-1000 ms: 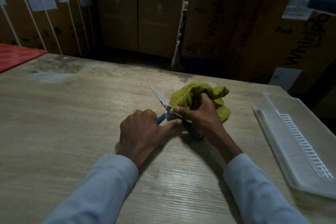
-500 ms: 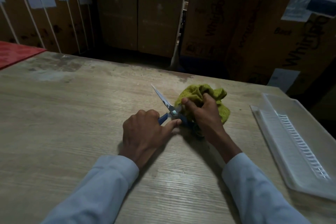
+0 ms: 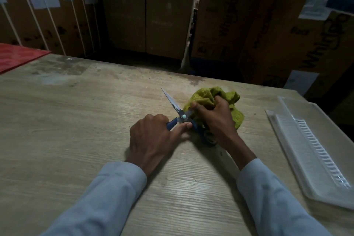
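We wipe scissors (image 3: 173,104) with cloth (image 3: 204,95); scissors lie between hands, free blade pointing away. Left hand (image 3: 153,137) curled round blue handle, thumb pressing by pivot, pinning it to bench (image 3: 76,120). Right hand (image 3: 217,119) bunches cloth, pinching other blade just beside left thumb. Our advice: drag cloth pivot-to-tip, fingers off edge, left grip firm.

Scissors (image 3: 177,111) on table (image 3: 67,120), cloth (image 3: 214,101) just right of them, tray (image 3: 316,149) far right, boxes (image 3: 145,15) behind.
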The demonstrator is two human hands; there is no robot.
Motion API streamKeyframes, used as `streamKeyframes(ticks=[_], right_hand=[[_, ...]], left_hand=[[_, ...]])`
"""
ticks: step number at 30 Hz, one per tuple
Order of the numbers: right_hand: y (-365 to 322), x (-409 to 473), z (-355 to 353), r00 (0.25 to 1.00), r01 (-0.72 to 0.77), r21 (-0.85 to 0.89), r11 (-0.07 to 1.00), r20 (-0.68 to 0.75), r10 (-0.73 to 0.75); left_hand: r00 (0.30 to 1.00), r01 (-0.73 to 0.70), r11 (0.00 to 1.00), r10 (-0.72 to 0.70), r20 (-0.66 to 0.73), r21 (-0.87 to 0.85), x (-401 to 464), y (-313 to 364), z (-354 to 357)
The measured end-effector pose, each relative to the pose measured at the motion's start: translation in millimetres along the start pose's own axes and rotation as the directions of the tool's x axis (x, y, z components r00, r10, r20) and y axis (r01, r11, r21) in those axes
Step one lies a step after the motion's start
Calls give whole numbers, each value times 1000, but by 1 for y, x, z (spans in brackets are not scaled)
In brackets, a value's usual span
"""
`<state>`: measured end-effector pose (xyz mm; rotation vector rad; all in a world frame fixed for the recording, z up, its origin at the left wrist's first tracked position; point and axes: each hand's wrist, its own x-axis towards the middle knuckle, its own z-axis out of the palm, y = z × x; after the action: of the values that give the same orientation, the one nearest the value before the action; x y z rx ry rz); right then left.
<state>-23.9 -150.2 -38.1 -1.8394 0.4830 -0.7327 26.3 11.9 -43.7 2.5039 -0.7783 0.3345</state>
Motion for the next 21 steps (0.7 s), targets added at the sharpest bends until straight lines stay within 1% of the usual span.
streamKeyframes(ticks=[1,3,5,6,8,9,10,11,13,14,15,16,18,21], right_hand=[[1,-3,0,999,-27,18,999,42,26],[2,-4,1,999,-25,13,1000,31,25],[3,-1,3,998,38,-32,999,-52,-40],[3,1,4,991,73,-92,993,-109,-82],[5,8,2,968,96,-185,978,-210,-134],[5,10,2,965,94,-194,976,-224,-137],[4,10,2,971,90,-174,981,-204,-125],[3,9,1,983,85,-136,987,-149,-106],[-1,3,-1,999,51,-61,997,1,-51],[-2,0,-3,998,44,-50,998,56,-41],[0,-1,-4,996,51,-53,997,71,-47],[2,0,-5,997,62,-52,997,43,-60],[2,4,-5,994,88,-61,994,-64,-92],[5,10,-3,977,78,-119,990,-191,-99]], left_hand=[[1000,7,1000,-7,-7,0,0,0,0],[1000,3,1000,-3,-16,-1,1,-1,0],[1000,-16,1000,16,-16,-1,1,-2,0],[1000,-25,1000,25,-16,-1,1,-3,0],[999,-43,999,43,-13,0,0,-3,1],[999,-41,999,41,-8,-6,-1,-3,1],[1000,-31,999,31,-5,-16,-1,-3,1],[1000,-18,1000,18,-5,-23,-1,-3,1],[1000,0,1000,0,-13,-16,1,-4,1],[1000,0,1000,0,-18,-14,1,-5,1],[1000,-8,1000,8,-20,-18,1,-6,1],[1000,-25,999,24,-20,-25,1,-6,1],[998,-53,998,53,-18,-34,1,-7,1],[998,-63,997,62,-14,-33,1,-6,1]])
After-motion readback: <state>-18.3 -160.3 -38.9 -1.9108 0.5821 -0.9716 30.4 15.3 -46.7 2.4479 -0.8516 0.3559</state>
